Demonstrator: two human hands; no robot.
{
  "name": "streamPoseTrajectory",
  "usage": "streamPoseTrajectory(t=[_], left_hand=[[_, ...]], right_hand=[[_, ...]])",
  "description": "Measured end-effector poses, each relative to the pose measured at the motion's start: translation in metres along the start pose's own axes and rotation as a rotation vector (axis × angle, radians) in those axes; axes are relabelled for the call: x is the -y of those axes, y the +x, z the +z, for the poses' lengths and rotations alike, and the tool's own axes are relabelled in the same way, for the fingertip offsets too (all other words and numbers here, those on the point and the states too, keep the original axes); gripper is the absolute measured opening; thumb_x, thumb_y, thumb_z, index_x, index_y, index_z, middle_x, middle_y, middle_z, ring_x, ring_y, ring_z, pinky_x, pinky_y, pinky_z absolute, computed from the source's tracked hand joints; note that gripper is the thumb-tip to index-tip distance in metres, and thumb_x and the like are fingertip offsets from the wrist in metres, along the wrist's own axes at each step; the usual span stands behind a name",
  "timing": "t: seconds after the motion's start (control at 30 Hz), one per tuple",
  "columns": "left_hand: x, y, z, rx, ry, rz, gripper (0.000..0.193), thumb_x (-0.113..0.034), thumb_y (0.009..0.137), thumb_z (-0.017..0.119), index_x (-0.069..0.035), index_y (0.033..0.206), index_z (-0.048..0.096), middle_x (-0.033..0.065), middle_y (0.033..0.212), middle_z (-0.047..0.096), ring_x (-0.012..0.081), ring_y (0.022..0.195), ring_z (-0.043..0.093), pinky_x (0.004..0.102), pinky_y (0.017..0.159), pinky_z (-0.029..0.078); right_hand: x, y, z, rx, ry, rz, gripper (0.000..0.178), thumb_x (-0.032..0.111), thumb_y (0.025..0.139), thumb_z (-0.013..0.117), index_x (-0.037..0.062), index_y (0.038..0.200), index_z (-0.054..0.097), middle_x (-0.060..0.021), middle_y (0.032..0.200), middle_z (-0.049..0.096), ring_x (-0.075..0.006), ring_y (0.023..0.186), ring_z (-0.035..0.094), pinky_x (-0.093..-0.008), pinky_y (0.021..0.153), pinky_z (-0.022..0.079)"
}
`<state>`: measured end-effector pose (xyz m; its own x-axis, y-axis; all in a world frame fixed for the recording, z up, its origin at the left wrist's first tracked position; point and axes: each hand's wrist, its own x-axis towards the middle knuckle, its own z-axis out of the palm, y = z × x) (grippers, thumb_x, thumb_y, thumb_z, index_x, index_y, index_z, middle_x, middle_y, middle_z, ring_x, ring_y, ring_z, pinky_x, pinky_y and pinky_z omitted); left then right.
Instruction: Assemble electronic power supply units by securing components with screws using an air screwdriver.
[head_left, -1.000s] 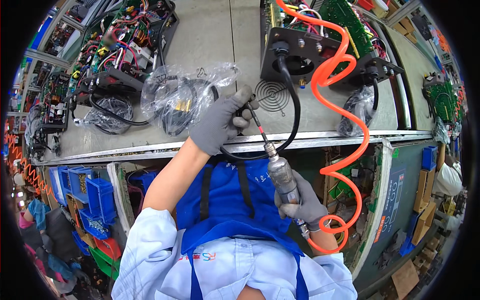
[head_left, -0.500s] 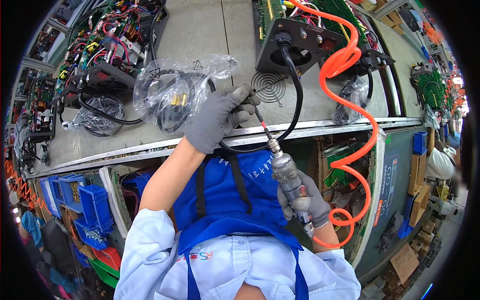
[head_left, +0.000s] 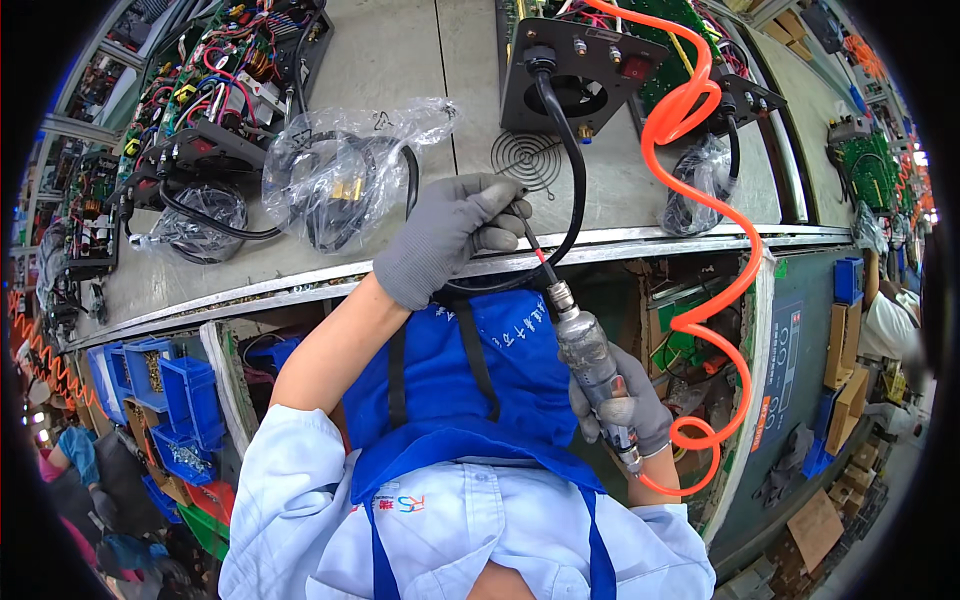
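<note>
My right hand, in a grey glove, is wrapped round an air screwdriver with a silver and clear body. Its long bit, with a red band, points up and left. At the bit's tip my gloved left hand is closed in a pinch; a small dark piece shows at its fingertips, too small to name. Just beyond the fingers a round wire fan guard lies flat on the bench. Behind it stands a black metal housing with a fan opening, a red switch and a thick black cable.
An orange coiled air hose hangs down on the right to the screwdriver. Bagged cables lie on the metal bench. Open circuit-board units stand at the left. Blue bins sit below the bench edge.
My hands and the screwdriver have shifted slightly right and toward me, with the bit still at my left fingertips. The view has shifted a little too.
</note>
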<state>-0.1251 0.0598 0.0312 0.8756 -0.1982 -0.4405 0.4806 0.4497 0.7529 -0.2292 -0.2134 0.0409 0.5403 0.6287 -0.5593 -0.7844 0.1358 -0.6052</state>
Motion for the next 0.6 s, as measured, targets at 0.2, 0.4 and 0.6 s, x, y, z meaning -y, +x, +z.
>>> streamPoseTrajectory(t=[0.2, 0.4, 0.6], left_hand=[[0.008, 0.022, -0.011, 0.056, 0.065, -0.019, 0.038, -0.032, 0.097, 0.058, 0.003, 0.112, 0.057, 0.0097, 0.095, 0.064, 0.0086, 0.067, 0.061, 0.0168, 0.057, 0.052], [-0.015, 0.072, -0.021, -0.282, 1.082, 0.206, 0.063, -0.051, 0.073, 0.076, 0.002, 0.107, 0.064, 0.0160, 0.103, 0.067, 0.0294, 0.090, 0.067, 0.0385, 0.080, 0.052], [-0.010, 0.085, -0.008, -0.468, 1.609, 0.202, 0.060, -0.053, 0.068, 0.077, -0.002, 0.099, 0.070, 0.0184, 0.105, 0.068, 0.0367, 0.093, 0.067, 0.0432, 0.083, 0.052]], right_hand=[[-0.004, 0.001, 0.002, -0.032, -0.096, -0.070, 0.080, 0.018, 0.061, 0.074, 0.0007, 0.131, 0.040, -0.0121, 0.080, 0.059, -0.0188, 0.056, 0.060, -0.0296, 0.050, 0.050], [-0.002, 0.001, -0.003, -0.081, -0.067, -0.177, 0.085, 0.024, 0.061, 0.077, 0.0001, 0.132, 0.039, -0.0119, 0.079, 0.059, -0.0190, 0.056, 0.061, -0.0289, 0.049, 0.050], [-0.001, 0.001, 0.000, -0.118, -0.076, -0.174, 0.087, 0.029, 0.059, 0.077, -0.0008, 0.131, 0.039, -0.0109, 0.077, 0.059, -0.0183, 0.055, 0.061, -0.0280, 0.048, 0.050]])
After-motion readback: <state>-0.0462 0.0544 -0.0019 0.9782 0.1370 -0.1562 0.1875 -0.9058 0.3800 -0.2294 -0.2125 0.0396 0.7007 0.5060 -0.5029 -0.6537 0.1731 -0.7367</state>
